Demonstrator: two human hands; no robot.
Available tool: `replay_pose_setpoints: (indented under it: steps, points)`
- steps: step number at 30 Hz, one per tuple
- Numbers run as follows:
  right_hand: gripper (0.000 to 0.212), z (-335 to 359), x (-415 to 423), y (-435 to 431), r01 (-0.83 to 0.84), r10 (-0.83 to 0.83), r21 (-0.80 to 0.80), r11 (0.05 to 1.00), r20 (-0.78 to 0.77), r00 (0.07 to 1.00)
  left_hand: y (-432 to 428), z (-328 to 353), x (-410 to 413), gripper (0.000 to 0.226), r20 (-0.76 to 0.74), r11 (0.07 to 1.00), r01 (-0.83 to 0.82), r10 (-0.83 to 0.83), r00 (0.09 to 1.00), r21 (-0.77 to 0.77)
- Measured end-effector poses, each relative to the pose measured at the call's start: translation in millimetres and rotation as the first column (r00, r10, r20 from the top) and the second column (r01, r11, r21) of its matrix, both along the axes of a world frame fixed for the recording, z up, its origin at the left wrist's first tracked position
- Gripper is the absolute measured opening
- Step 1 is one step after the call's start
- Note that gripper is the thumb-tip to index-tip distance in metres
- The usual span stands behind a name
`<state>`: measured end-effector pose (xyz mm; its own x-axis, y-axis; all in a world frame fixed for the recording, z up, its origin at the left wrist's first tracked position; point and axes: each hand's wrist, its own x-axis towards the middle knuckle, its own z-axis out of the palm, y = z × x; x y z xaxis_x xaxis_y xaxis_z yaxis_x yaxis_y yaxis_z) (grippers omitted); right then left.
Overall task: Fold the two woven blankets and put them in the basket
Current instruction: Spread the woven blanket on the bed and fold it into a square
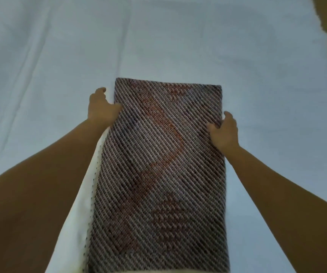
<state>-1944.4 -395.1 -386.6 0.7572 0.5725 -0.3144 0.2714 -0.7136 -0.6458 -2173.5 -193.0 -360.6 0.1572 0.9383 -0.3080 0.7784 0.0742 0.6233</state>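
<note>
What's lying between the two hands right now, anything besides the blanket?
Only the folded woven blanket fills that stretch in the head view. The left hand meets its left edge, and the right hand grips its right edge.
</note>
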Motion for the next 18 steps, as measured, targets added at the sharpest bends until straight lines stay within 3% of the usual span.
replay_pose_setpoints:
  steps: [4,7,10,14,16,18]
  points:
    - [0.072,-13,-69,-70,-0.011,0.012,-0.124,0.992,0.001,1.0,-109,-20,-30,0.064,-0.062,0.973,0.21,-0.216,0.975,-0.091]
    - [0.074,-13,-106,-113,0.046,-0.048,-0.126,0.991,-0.01,0.999,-187,-33,-59,0.067,-0.188,0.889,0.453,-0.458,0.869,-0.068]
    - [0.066,-11,-133,-157,0.152,-0.165,-0.132,0.98,-0.093,0.982,-249,-36,-91,0.071,-0.24,0.799,0.6,-0.589,0.772,-0.034]
    - [0.062,-13,-160,-215,0.2,-0.251,-0.239,0.95,-0.204,0.946,-307,-40,-125,0.088,-0.324,0.584,0.799,-0.791,0.52,-0.145]
    - [0.053,-13,-163,-231,0.217,-0.261,-0.179,0.96,-0.278,0.925,-326,-44,-130,0.1,-0.376,0.507,0.838,-0.83,0.412,-0.2]
    - [0.039,-9,-163,-238,0.269,-0.274,-0.062,0.961,-0.315,0.908,-338,-49,-127,0.105,-0.439,0.478,0.856,-0.824,0.359,-0.196]
